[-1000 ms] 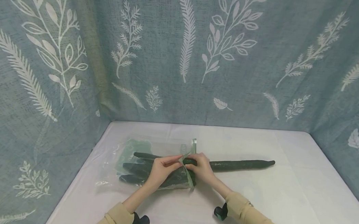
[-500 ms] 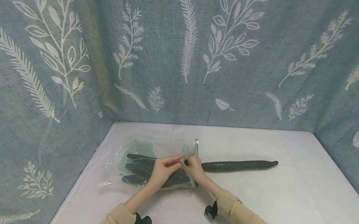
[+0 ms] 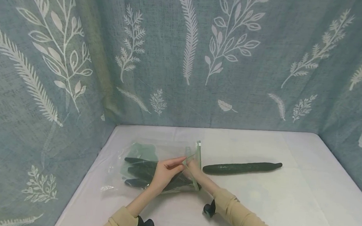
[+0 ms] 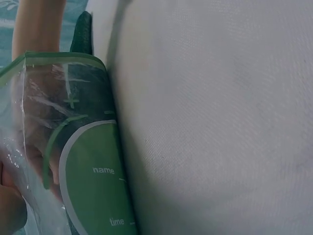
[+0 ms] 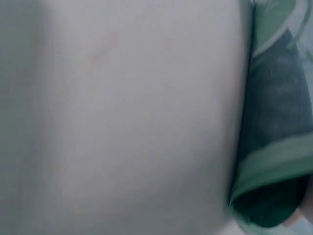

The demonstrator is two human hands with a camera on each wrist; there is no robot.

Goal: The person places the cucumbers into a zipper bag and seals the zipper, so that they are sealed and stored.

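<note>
On the worktop (image 3: 287, 206), the limp-looking bag (image 3: 147, 154) is pinched at its rim by the left hand (image 3: 165, 172), the right hand (image 3: 194, 165) inside, hold unclear; the cucumber (image 3: 242, 168) beside it should be stiff, slick, best taken mid-length.

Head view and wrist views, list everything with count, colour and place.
Flat plastic bag: one, clear with green trim, on table
Long cucumbers: at least three, dark green, inside bag
Loose long cucumber: one, dark green, right of bag
Cloth-covered table: one, white, beneath
Leaf-print fabric backdrop: one, blue-green and white, behind and beside table
Cylindrical devices: two, black, at wrists
Sleeves: two, beige, on forearms
Left hand: one, pinching bag's mouth
Right hand: one, inside bag
</note>
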